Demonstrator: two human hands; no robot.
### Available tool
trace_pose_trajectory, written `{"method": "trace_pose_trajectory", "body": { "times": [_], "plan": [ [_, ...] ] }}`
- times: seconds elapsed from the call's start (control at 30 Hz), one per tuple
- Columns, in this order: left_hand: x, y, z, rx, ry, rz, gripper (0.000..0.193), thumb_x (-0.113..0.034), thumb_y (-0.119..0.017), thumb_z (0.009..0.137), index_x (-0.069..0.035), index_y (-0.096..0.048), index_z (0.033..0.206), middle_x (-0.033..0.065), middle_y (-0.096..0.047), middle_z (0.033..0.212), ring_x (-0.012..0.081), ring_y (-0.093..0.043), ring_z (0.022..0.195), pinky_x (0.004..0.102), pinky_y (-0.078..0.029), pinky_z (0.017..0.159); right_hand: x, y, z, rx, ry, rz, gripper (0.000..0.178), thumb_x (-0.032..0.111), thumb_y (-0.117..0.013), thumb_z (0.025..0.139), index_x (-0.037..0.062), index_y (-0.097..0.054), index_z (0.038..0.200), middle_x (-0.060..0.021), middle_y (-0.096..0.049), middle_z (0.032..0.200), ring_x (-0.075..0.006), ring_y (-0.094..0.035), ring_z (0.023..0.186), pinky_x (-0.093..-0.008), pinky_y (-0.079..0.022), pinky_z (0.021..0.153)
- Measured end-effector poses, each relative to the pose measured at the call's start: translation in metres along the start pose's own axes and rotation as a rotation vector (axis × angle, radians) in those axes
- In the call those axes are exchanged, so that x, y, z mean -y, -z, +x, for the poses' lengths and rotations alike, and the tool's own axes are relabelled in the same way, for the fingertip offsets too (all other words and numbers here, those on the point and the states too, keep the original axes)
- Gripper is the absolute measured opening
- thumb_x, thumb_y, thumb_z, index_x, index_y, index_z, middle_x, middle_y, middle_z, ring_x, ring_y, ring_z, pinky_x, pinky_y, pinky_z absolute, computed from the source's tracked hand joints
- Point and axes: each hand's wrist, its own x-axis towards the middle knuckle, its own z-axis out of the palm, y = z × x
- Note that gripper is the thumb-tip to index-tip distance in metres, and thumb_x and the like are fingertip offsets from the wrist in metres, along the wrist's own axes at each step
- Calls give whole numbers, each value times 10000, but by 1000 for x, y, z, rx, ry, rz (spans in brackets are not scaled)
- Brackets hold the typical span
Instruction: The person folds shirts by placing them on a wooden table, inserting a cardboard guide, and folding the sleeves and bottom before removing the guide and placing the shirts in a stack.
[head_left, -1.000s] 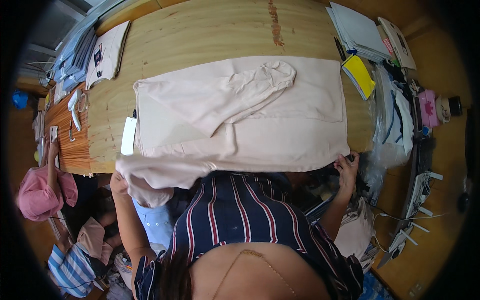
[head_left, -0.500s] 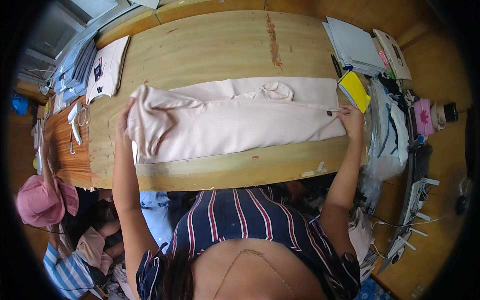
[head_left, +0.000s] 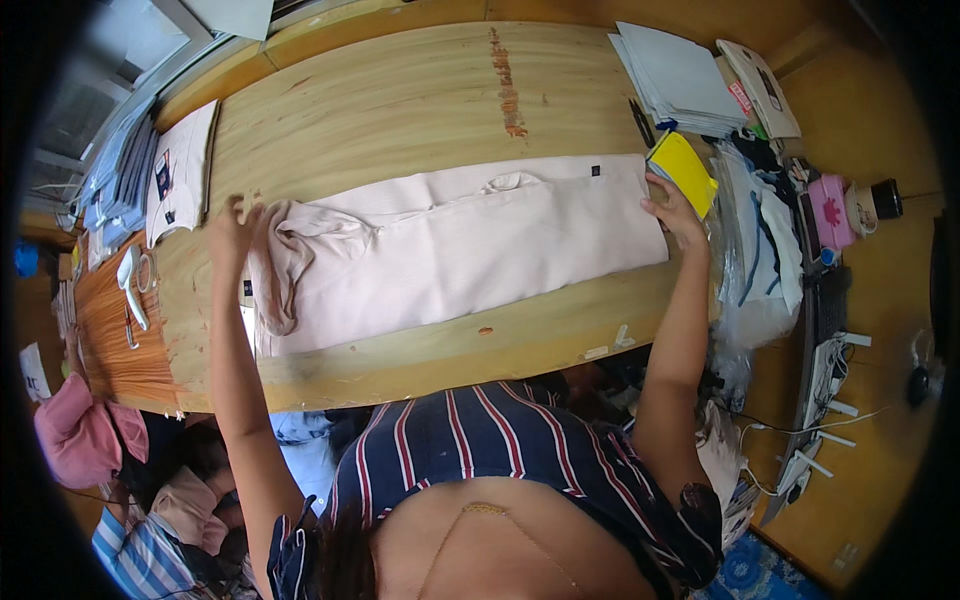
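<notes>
Though creased, garment (head_left: 470, 235) between hands' fingers (head_left: 662, 187)

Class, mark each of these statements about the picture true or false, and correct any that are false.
1. A pale pink garment lies on the wooden table. True.
2. The yellow item is nearer the right hand than the left hand. True.
3. The right hand is beside the garment's bunched end. False: the left hand is there; the right hand is at the flatter, opposite end.
4. The person's top is plain white. False: the top is dark blue with red and white stripes.
5. The folded blue clothes are piled on the person's right. False: the folded blue clothes are on the left.
</notes>
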Motion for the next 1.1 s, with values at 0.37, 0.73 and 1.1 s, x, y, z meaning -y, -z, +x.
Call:
{"method": "trace_pose_trajectory", "body": {
  "times": [0.37, 0.73, 1.1],
  "plan": [
    [-177, -41, -123, 363, -1239, 7, 525, -531, -360, 795, -315, -317, 1272, 36, -180, 1383, 263, -143, 1275, 511, -85, 1003, -99, 27, -66, -300, 87, -148, 576, 3, -619, 681, 108, -414, 1209, -82, -616, 843, -214, -573, 744, -279, -438, 678],
    [-160, -51, -162, 386, -1226, -135, 567, -560, -333, 794, -288, -294, 1290, 59, -150, 1390, 265, -116, 1282, 515, -29, 1006, -63, -52, -29, -338, 456, -866, 552, 385, -472, 803, 215, -288, 1294, -4, -235, 1365, -238, -193, 1258, -535, -177, 961],
    [-34, 11, -231, -437, -58, -523, 253, 34, -520, 641, -11, -517, 891, 146, -518, 870, 302, -484, 838, 370, -360, 758, 158, -379, -124, 306, 1880, -621, 390, 142, -487, 741, 206, -501, 1126, -9, -275, 1341, -223, -296, 1204, -542, -228, 922]
  ]
}}
